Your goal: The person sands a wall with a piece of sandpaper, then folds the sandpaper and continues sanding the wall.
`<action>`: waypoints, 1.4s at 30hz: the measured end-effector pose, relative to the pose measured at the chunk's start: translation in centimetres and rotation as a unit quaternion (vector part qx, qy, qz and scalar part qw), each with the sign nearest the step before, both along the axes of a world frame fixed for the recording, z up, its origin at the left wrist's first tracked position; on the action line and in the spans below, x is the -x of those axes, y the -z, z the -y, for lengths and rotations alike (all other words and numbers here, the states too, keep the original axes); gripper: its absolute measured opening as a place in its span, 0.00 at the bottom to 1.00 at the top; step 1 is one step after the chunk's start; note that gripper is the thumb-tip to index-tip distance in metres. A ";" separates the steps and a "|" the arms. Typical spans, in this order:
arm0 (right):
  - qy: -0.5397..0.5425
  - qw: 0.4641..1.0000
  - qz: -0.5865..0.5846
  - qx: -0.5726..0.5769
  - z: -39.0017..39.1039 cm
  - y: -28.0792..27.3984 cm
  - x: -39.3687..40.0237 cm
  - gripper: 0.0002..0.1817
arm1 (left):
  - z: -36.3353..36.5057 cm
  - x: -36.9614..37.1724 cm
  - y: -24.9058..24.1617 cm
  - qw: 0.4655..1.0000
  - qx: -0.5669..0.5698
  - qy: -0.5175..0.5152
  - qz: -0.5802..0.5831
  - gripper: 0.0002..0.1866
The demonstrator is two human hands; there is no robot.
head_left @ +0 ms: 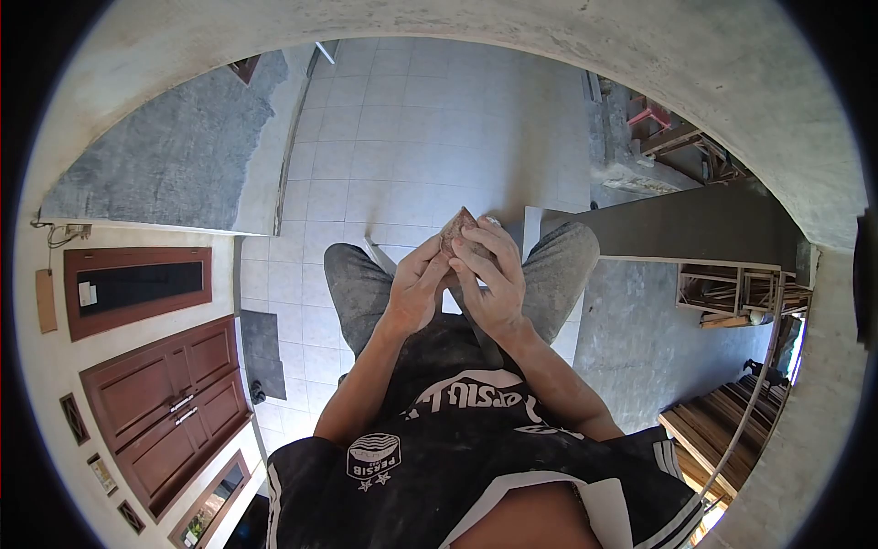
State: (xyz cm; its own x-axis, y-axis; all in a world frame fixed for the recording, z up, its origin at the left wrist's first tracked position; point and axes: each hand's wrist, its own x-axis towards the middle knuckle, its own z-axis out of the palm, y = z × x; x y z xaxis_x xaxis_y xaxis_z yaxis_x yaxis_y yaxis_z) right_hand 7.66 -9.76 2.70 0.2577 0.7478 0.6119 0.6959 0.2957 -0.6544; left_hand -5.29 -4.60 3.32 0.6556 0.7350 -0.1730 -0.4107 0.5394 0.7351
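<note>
Both hands meet in front of my lap around a small brown, rough-looking piece (pixel 458 224) with a pointed top. My left hand (pixel 421 282) is closed on its left side, fingers angled up toward the tip. My right hand (pixel 494 274) wraps it from the right, the fingers curled across its front. Most of the piece is hidden by the fingers, and I cannot tell what it is made of. Dusty grey trousers (pixel 567 265) cover my bent knees on either side. Dust marks my black shirt (pixel 430 361).
Light floor tiles (pixel 393 119) stretch ahead. A long dark panel (pixel 686 224) juts in from the right. Stacked wood strips (pixel 732 430) lie lower right, with more on a rack (pixel 722 288). Brown double doors (pixel 174 407) are set in the left wall.
</note>
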 end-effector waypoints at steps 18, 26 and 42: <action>0.012 0.928 -0.319 0.192 2.3 0.7 -0.5 0.13 | -2.0 -1.2 -0.6 0.968 -0.039 -0.194 -0.155 0.22; -0.074 0.748 -0.612 0.246 2.2 0.6 -1.3 0.12 | -1.9 -1.1 0.0 0.963 -0.090 -0.197 -0.160 0.24; -0.106 0.785 -0.521 0.318 1.5 -0.1 -1.4 0.17 | -1.9 -0.6 -1.1 0.994 0.021 -0.108 -0.013 0.27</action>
